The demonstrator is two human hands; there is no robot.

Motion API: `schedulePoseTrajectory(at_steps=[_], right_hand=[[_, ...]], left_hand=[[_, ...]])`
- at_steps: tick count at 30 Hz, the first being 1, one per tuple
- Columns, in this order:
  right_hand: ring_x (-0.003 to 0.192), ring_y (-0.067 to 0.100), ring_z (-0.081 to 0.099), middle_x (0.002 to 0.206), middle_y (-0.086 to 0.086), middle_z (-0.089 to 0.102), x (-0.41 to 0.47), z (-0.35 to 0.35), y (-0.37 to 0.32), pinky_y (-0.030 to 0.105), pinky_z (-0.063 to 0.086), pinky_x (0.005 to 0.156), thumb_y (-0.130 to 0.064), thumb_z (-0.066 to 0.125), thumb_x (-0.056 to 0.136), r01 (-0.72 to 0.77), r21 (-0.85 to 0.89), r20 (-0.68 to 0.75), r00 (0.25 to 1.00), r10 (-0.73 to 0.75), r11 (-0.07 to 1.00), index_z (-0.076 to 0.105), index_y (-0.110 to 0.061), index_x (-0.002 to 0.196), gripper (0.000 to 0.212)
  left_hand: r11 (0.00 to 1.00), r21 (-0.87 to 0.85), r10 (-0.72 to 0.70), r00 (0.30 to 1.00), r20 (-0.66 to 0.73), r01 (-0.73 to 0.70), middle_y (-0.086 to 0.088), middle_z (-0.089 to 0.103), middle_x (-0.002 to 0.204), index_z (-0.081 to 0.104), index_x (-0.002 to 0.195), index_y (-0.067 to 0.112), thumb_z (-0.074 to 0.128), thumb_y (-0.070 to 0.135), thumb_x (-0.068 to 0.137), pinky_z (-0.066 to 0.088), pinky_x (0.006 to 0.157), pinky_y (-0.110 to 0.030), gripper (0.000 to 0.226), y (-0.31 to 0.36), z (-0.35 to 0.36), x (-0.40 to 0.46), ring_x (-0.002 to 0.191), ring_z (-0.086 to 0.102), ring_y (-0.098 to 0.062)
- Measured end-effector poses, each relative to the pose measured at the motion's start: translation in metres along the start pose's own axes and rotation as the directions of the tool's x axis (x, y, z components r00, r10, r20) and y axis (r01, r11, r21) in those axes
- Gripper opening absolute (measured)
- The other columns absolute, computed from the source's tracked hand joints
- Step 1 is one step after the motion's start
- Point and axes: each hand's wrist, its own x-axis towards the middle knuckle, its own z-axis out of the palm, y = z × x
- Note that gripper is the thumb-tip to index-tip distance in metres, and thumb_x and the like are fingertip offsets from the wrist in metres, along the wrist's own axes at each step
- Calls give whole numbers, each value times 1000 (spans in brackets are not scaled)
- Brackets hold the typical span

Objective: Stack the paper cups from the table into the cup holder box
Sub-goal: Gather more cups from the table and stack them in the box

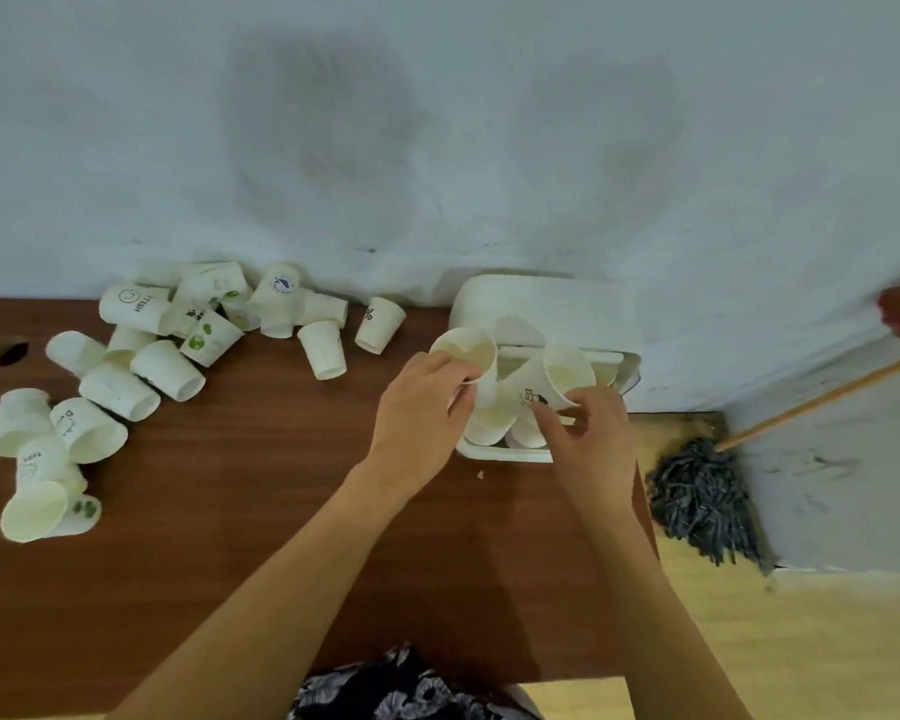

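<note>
A white cup holder box stands at the table's far right with its lid raised; several white cups lie inside it. My left hand grips a plain white paper cup tilted over the box's left side. My right hand holds a printed paper cup over the box's right side, mouth facing up and toward me. Several loose paper cups lie tipped over in a heap on the left half of the brown table.
A pale wall runs behind the table. A dark mop head with a wooden handle leans in the corner to the right, on a light wood floor. A small dark hole marks the table's far left.
</note>
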Motion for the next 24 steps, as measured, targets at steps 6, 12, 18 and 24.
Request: schedulePoseTrajectory(at_steps=[6,12,18,24], right_hand=[[88,11,62,114,-6,57,7,-25,36,38,55,75,-35,60,93,10,-148,87,996,3,989,67,-17,103,22],[83,5,57,121,-9,58,15,-25,56,24,44,68,-36,60,95,38,-179,139,990,-13,983,69,-22,106,21],[79,4,56,126,-9,57,23,-22,64,27,46,67,-32,62,93,82,-112,167,984,-62,990,70,-22,104,17],[111,11,48,143,-9,45,34,-15,72,28,40,82,-37,60,92,70,-235,303,953,4,969,68,-28,112,24]], left_hand=[[997,83,-6,1000,16,5,6,65,102,69,107,17,62,17,91,38,77,-17,17,21,33,-9,94,54,-12],[985,169,-54,997,57,44,7,64,106,68,109,19,58,21,94,36,76,-16,18,24,62,-8,100,52,-12],[975,217,-59,997,56,46,4,65,101,70,106,17,58,18,93,44,74,-23,17,28,76,1,97,54,-16],[955,289,-131,968,214,66,3,62,104,68,105,19,50,30,97,44,72,-27,22,19,91,5,93,53,-17]])
